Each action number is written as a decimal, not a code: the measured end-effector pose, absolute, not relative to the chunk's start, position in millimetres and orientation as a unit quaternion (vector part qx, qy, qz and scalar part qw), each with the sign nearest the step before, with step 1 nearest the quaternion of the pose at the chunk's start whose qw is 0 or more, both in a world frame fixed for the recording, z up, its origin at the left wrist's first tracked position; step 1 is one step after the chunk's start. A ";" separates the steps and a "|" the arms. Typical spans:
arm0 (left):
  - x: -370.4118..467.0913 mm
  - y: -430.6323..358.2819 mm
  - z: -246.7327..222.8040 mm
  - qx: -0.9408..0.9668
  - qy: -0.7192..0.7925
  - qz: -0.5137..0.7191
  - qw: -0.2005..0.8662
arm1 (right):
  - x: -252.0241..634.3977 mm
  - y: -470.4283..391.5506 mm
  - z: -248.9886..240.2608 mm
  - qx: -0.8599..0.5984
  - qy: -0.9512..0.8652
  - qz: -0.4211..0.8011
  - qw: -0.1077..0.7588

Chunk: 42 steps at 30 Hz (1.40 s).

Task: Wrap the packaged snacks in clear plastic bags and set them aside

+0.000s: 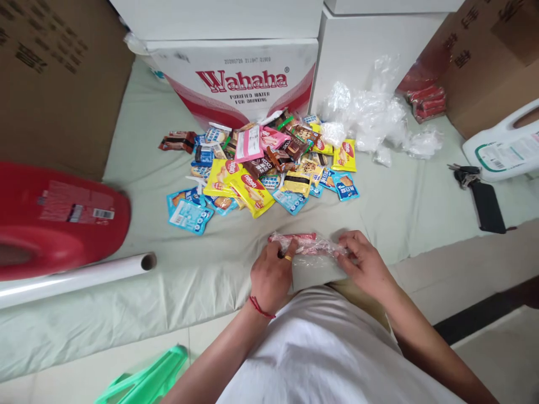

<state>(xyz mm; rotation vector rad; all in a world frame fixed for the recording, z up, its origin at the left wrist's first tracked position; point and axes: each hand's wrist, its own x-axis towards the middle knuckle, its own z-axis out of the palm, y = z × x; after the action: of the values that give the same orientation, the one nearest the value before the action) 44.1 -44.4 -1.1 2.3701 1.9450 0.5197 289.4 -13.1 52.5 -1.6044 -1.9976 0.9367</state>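
A small red-wrapped snack packet lies inside clear plastic film at the bed's near edge, close to my body. My left hand, with a ring and a red string bracelet, grips the packet's left end, its index finger pressed on top. At the other end, my right hand pinches the loose film between thumb and fingers. Just beyond both hands sits a heap of small snack packets: yellow nabati packs, blue biscuit packs, brown bars and a pink pack.
Crumpled clear plastic lies right of the heap, near red wrapped bundles. Behind stands a Wahaha carton. A red jug and white roll flank the left; a white jug, keys and black case the right.
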 end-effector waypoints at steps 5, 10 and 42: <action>46.1 -44.6 -2.9 0.772 0.619 0.145 0.016 | 252.2 -10.3 57.0 -0.582 -0.738 0.284 0.189; 47.4 -42.8 1.3 0.774 0.612 0.157 0.035 | 200.8 -0.1 51.2 -0.582 -0.794 0.172 0.040; 4.5 54.4 20.9 0.887 0.389 0.179 0.170 | 285.6 -30.9 39.8 -0.530 -0.682 0.370 0.342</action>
<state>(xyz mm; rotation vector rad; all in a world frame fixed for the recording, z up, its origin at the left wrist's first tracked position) 4.5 54.4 20.9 2.5211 1.1059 0.5087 285.6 -30.9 39.8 -1.3784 -1.7723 0.9625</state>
